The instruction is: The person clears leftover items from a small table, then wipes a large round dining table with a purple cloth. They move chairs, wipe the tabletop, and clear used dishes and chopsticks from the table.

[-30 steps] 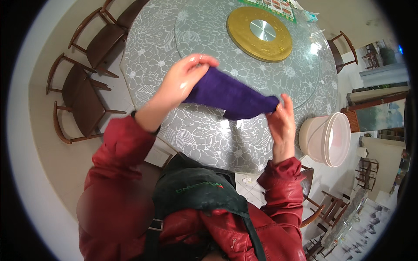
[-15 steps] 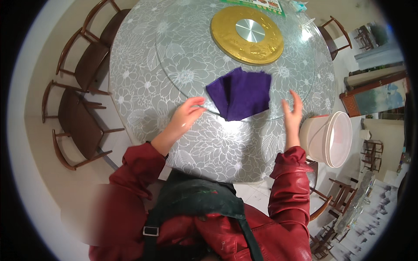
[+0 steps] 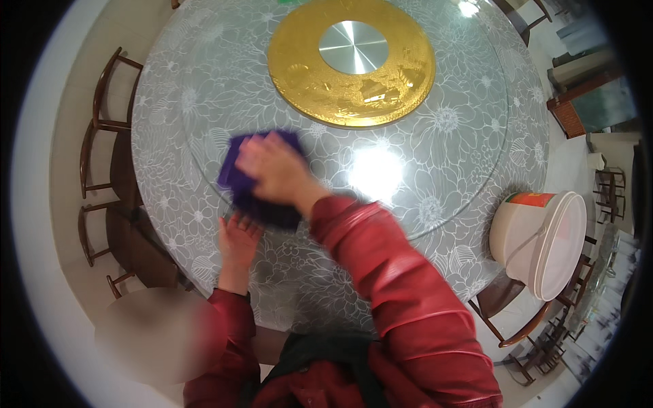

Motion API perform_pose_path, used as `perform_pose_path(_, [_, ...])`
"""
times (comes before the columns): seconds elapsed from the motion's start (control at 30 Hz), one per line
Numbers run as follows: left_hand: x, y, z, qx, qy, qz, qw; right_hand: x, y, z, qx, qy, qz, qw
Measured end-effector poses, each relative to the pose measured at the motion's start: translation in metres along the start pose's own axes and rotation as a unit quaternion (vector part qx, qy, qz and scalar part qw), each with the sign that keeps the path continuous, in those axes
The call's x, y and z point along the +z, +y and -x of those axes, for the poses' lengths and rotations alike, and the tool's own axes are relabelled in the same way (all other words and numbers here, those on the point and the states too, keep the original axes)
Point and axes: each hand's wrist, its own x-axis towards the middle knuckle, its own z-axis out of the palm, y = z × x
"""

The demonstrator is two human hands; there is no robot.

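Note:
A folded purple cloth (image 3: 275, 211) lies on the glass turntable (image 3: 435, 183) of the round table, left of the middle. My right hand (image 3: 275, 166) reaches across and presses on it from above, its fingers bent over the cloth and blurred by motion. Just below the cloth's near edge is my left hand (image 3: 238, 245), fingers stretched out and holding nothing. Its fingertips are close to the cloth; whether they touch it I cannot tell.
A gold disc (image 3: 299, 81) with a silver centre sits in the middle of the turntable. At the table's right edge a white plastic bucket (image 3: 524, 234) stands tilted in view. Brown chairs (image 3: 129, 238) line the left side; another chair (image 3: 500, 299) is at the lower right.
The purple cloth has shifted left across the turntable with my right hand now on it. My left hand has moved left and down. The view has also shifted.

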Motion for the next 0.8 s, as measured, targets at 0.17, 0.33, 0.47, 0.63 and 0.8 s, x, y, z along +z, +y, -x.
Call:
perform_pose_path(0.17, [0.019, 0.012, -0.01, 0.021, 0.196, -0.236, 0.951, -0.199, 0.205, 0.086, 0.281, 0.08, 0.347, 0.891])
perform_pose_path(0.33, [0.036, 0.02, -0.021, -0.009, 0.217, -0.239, 0.946, -0.295, 0.3, 0.167, 0.586, 0.065, 0.497, 0.636])
perform_pose_path(0.47, [0.035, 0.009, -0.011, 0.004, 0.224, -0.212, 0.951, -0.176, 0.217, -0.029, 0.426, 0.008, 0.352, 0.833])
perform_pose_path(0.63, [0.04, -0.008, -0.007, -0.011, 0.22, -0.177, 0.959, 0.03, 0.038, -0.111, 0.092, -0.12, 0.184, 0.971])
perform_pose_path(0.8, [-0.002, -0.064, 0.017, 0.048, 0.155, -0.176, 0.971, 0.067, -0.037, -0.035, -0.064, -0.11, -0.135, 0.983])
